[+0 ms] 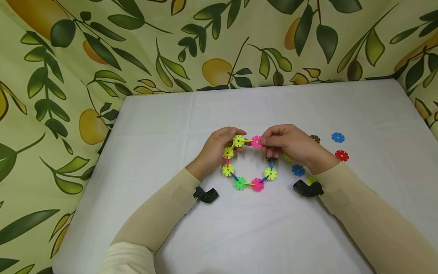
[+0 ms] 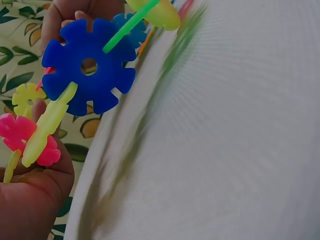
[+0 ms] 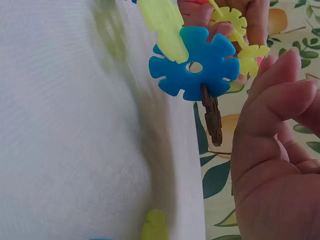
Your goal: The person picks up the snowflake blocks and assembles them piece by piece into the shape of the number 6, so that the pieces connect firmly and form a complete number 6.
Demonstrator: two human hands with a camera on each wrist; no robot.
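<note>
A chain of notched plastic snowflake discs, bent into a near ring, hangs between both hands above the table. Yellow, green, pink and blue discs slot edge to edge, among them a green disc (image 1: 240,183) at the bottom. My left hand (image 1: 215,152) grips the ring's upper left, near a yellow disc (image 1: 238,140). With thumb and fingers my right hand (image 1: 295,146) pinches a pink disc (image 1: 256,142) at the top. Under the right fingers a brown disc (image 3: 212,120) slots into a blue disc (image 3: 195,65). The left wrist view shows another blue disc (image 2: 90,67) close up.
Loose discs lie on the white table (image 1: 164,125) around the right hand, including a blue disc (image 1: 338,137), a red disc (image 1: 341,155) and a second blue disc (image 1: 298,170). Black wrist cameras (image 1: 206,195) sit on both sleeves. A leaf-patterned curtain (image 1: 137,45) borders the table.
</note>
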